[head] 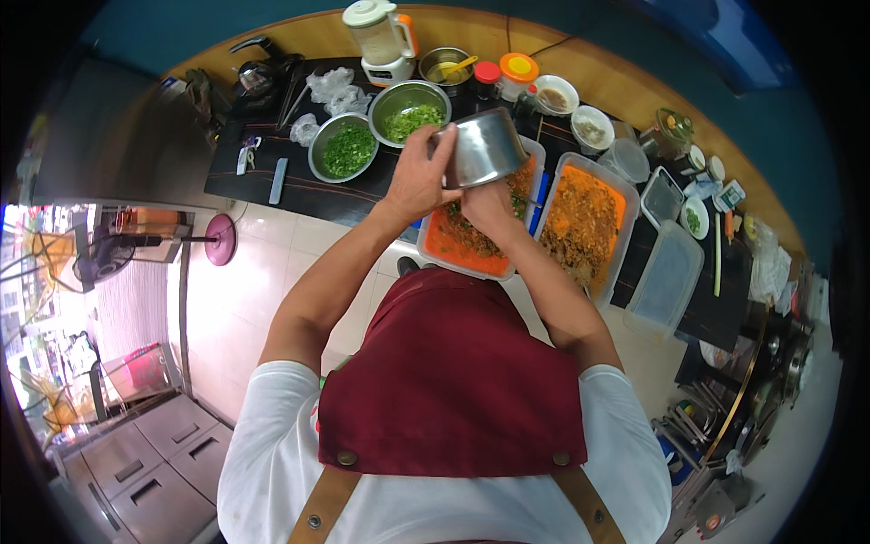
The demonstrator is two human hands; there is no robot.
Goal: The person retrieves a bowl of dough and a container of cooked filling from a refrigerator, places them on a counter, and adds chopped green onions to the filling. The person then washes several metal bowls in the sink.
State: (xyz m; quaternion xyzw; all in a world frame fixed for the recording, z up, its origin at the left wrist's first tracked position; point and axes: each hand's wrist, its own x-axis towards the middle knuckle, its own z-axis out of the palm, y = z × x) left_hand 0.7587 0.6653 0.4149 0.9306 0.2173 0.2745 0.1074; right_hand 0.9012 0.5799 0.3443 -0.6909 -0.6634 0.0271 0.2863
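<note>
My left hand (423, 173) grips a steel bowl (484, 151) by its side, and the bowl is tipped well over. Below it stands a translucent plastic tub (469, 268) holding a brown chopped mixture in red-orange oil with bits of green. My right hand (491, 209) reaches under the bowl's lower edge, above this tub; its fingers are hidden, so I cannot tell what they hold. Directly to the right, a second plastic tub (633, 204) contains a similar orange-brown mixture. Two steel bowls of chopped greens, the smaller one (312, 162) and the larger one (375, 126), sit on the left.
A blender (386, 51), an oil pot (445, 64) with a yellow-handled utensil, and lidded jars (518, 71) line the back of the black counter (319, 197). White bowls (556, 94) and a plastic lid (666, 285) lie rightward. A pedestal fan (109, 255) stands left.
</note>
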